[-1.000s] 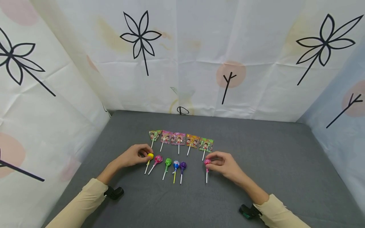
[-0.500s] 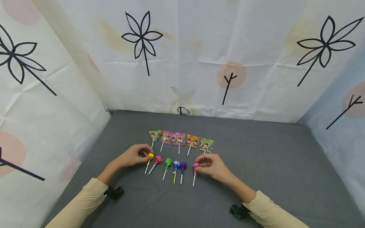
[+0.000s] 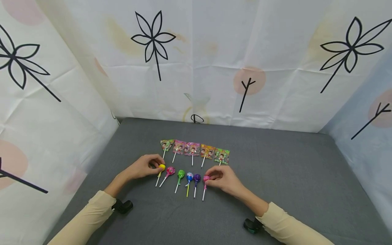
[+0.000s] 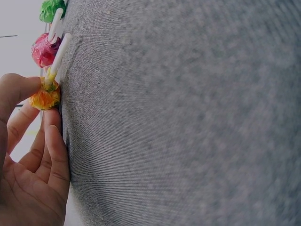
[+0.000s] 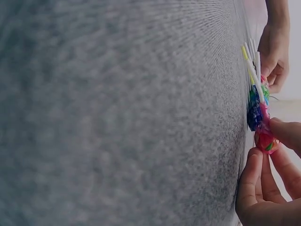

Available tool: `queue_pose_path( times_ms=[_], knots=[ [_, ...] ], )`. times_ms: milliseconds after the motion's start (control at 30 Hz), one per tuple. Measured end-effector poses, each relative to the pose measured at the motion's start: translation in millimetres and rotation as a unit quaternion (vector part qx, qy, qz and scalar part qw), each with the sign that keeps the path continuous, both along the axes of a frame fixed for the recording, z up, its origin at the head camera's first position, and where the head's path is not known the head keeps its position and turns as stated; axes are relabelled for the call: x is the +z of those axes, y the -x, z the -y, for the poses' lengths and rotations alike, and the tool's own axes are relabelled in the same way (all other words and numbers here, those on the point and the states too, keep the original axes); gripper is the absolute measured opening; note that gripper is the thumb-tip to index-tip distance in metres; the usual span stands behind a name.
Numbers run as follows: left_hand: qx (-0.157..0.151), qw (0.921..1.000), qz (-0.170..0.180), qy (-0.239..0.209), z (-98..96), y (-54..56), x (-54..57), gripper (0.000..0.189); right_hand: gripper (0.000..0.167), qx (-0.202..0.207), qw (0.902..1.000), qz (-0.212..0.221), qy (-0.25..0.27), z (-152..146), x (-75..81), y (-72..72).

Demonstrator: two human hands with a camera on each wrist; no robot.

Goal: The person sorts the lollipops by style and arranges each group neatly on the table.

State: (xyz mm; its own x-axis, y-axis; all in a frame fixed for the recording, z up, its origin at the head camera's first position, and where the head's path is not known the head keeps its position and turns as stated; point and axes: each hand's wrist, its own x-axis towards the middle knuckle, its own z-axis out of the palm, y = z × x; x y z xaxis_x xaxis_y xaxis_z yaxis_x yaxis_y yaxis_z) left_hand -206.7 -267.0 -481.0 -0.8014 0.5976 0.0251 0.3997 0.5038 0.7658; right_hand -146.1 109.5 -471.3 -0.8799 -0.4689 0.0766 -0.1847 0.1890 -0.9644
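Observation:
My left hand (image 3: 146, 166) pinches the head of a yellow lollipop (image 4: 45, 98) at the left end of the front row. Beside it lie a dark pink lollipop (image 3: 170, 170), a green lollipop (image 3: 181, 174), a blue lollipop (image 3: 189, 177) with a yellow stick, and a purple lollipop (image 3: 197, 178). At the right end, my right hand (image 3: 225, 179) grips a pink lollipop (image 5: 267, 142) by its head between thumb and fingers. Its stick points toward me, close to the purple one.
Behind the front row lies a row of flat-wrapped lollipops (image 3: 192, 149) in green, pink and orange packets. Grey cloth (image 3: 291, 170) covers the table. White printed curtains (image 3: 214, 41) stand at its back and sides.
My right hand has moved left with the pink lollipop, bringing it close beside the purple one. The left hand has stayed in place on the yellow lollipop.

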Motion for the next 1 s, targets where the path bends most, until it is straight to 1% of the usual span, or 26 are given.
queue_pose_path(
  times_ms=[233,300,433,500,567,733,1000],
  knots=[
    [0.004,1.0000,-0.002,0.007,-3.6,-2.6,5.7,0.015,0.021,-0.005,0.9998,-0.004,-0.020,4,3.0,0.7],
    [0.005,1.0000,-0.002,0.007,-6.1,-4.7,9.7,0.015,0.020,-0.005,0.9997,-0.003,-0.025,4,3.8,0.8],
    [0.002,1.0000,0.004,0.004,-12.2,-9.7,21.1,0.014,0.020,-0.005,0.9994,0.000,-0.035,4,5.3,1.1],
    [0.001,1.0000,0.005,0.003,-13.4,-10.4,23.1,0.014,0.020,-0.005,0.9992,0.001,-0.041,5,5.9,1.4],
    [0.001,1.0000,0.002,0.004,-12.2,-9.4,20.7,0.014,0.020,-0.006,0.9990,0.002,-0.045,5,6.4,1.6],
    [0.003,1.0000,-0.003,0.008,-6.0,-4.5,8.6,0.015,0.020,-0.010,0.9984,0.006,-0.056,4,6.1,1.8],
    [-0.006,1.0000,-0.001,0.001,-2.7,-2.7,5.0,0.018,0.023,-0.018,0.9978,0.012,-0.063,1,6.0,1.2]
  ],
)
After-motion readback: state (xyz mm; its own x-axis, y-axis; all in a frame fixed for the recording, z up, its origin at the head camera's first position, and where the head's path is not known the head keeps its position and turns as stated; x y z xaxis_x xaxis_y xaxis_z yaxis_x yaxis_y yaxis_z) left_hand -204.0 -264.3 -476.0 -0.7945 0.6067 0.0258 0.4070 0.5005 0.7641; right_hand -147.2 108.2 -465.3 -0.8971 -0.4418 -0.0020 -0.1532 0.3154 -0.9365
